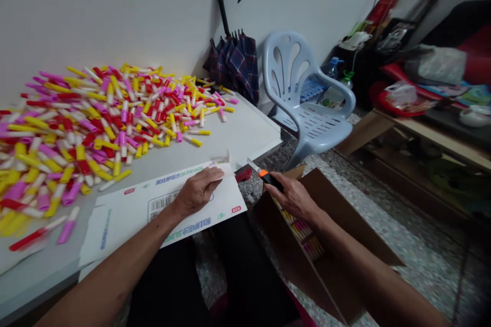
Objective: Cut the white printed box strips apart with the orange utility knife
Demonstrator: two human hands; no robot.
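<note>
A flattened white cardboard box [130,214] with BLIND BOX printing and a barcode lies at the table's front edge, jutting over my lap. My left hand [199,190] is closed on it near its right end, fingers together around a small flap. In my right hand [293,194] is a utility knife [270,179] with a black and orange handle. Its blade is out and points up and left, just right of the cardboard and apart from it. A red-handled tool [243,173], partly hidden, lies at the table edge between my hands.
Many small yellow, red, pink and white tubes [123,122] are heaped on the grey table [249,127]. An open brown carton [330,214] holding similar tubes stands below my right arm. Behind are a plaid umbrella [233,61], a blue-grey plastic chair [307,97] and a cluttered wooden bench [372,130].
</note>
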